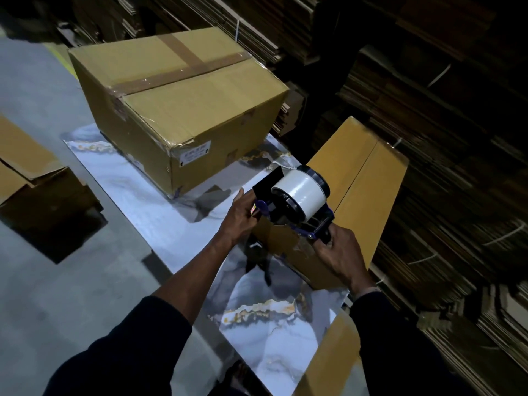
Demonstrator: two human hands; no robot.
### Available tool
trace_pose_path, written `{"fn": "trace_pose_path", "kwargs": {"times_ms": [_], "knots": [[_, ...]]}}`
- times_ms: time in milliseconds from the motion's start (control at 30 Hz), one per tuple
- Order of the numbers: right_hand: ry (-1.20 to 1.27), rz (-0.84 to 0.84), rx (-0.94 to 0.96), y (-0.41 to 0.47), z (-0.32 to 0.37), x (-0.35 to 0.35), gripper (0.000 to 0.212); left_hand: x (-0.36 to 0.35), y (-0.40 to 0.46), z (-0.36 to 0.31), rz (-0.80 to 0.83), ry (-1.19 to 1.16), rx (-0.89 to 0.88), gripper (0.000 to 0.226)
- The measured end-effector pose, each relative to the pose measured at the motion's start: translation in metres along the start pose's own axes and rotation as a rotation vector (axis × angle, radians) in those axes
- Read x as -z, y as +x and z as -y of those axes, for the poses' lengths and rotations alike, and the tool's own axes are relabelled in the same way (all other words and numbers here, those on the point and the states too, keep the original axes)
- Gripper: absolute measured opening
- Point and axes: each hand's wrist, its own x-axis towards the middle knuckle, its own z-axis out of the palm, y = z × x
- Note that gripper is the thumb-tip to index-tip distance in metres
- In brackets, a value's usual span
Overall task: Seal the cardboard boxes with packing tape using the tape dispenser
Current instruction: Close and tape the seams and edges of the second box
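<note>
A blue and black tape dispenser (297, 205) with a white roll of tape rests on the near end of a long narrow cardboard box (368, 192) at the right. My right hand (338, 255) grips the dispenser's handle. My left hand (243, 215) holds the dispenser's front end by the blade guard, at the box's near corner. A large cardboard box (183, 110) sits further back on the marbled sheet (274, 332), its top seam covered by crossed brown tape.
An open cardboard box (34, 181) lies at the left on the grey floor. Stacks of flattened cardboard (443, 110) bound with white straps fill the right side and the back. Another cardboard piece (334, 358) sits at the sheet's near right corner.
</note>
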Motion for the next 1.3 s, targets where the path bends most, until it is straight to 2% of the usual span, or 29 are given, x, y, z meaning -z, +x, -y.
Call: {"fn": "trace_pose_path", "kwargs": {"times_ms": [100, 267, 400, 633, 733, 800, 1000, 1167, 1233, 1300], "knots": [[0.037, 0.003, -0.007, 0.005, -0.006, 0.003, 0.049, -0.009, 0.003, 0.002, -0.005, 0.023, -0.015, 0.055], [-0.003, 0.003, 0.015, 0.0, -0.021, 0.013, 0.025, -0.009, 0.006, 0.0, 0.022, -0.002, -0.055, 0.059], [-0.041, -0.013, -0.019, -0.02, -0.048, 0.026, 0.031, -0.011, 0.007, -0.006, 0.07, -0.042, -0.122, 0.034], [-0.011, -0.016, -0.055, -0.028, -0.049, 0.027, 0.025, -0.009, 0.007, -0.016, 0.057, -0.149, -0.08, 0.03], [0.002, -0.005, -0.098, -0.026, -0.056, 0.024, 0.039, -0.004, 0.009, -0.021, 0.109, -0.205, -0.062, 0.019], [0.015, 0.004, -0.109, -0.026, -0.057, 0.024, 0.041, 0.001, 0.011, -0.022, 0.149, -0.213, -0.051, 0.014], [0.086, 0.018, -0.081, -0.028, -0.046, 0.029, 0.037, 0.014, 0.012, -0.03, 0.248, -0.343, 0.093, 0.038], [0.108, 0.027, -0.102, -0.027, -0.048, 0.028, 0.029, 0.002, 0.014, -0.045, 0.247, -0.36, 0.052, 0.016], [0.091, 0.029, -0.108, -0.026, -0.052, 0.027, 0.034, -0.002, 0.012, -0.045, 0.26, -0.333, 0.043, 0.016], [0.063, 0.015, -0.114, -0.026, -0.056, 0.025, 0.049, -0.006, 0.008, -0.041, 0.249, -0.354, 0.037, 0.018]]}}
